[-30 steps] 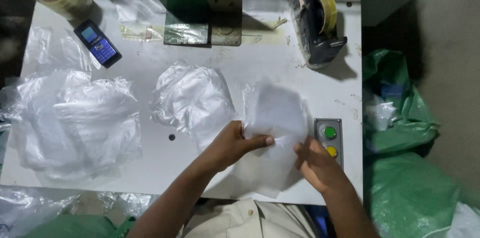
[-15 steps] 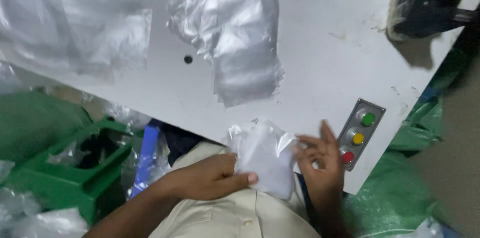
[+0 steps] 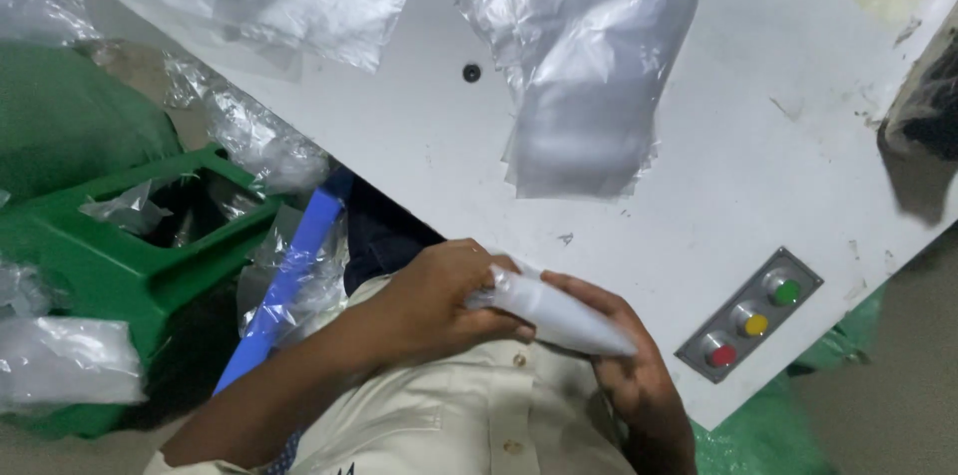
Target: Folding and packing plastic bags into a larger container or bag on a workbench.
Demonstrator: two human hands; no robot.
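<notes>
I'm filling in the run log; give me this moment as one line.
left hand: holds white folded plastic piece | right hand: holds same piece | place: near white table edge | nearby: three-button panel

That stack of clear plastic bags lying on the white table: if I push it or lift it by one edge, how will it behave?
The stack of clear plastic bags looks thin and wrinkled, so it would probably flop and drape rather than lift flat. Its sheets sit fanned at the lower edge, so a push may slide the top ones off on the smooth white table. It seems very light.
</notes>
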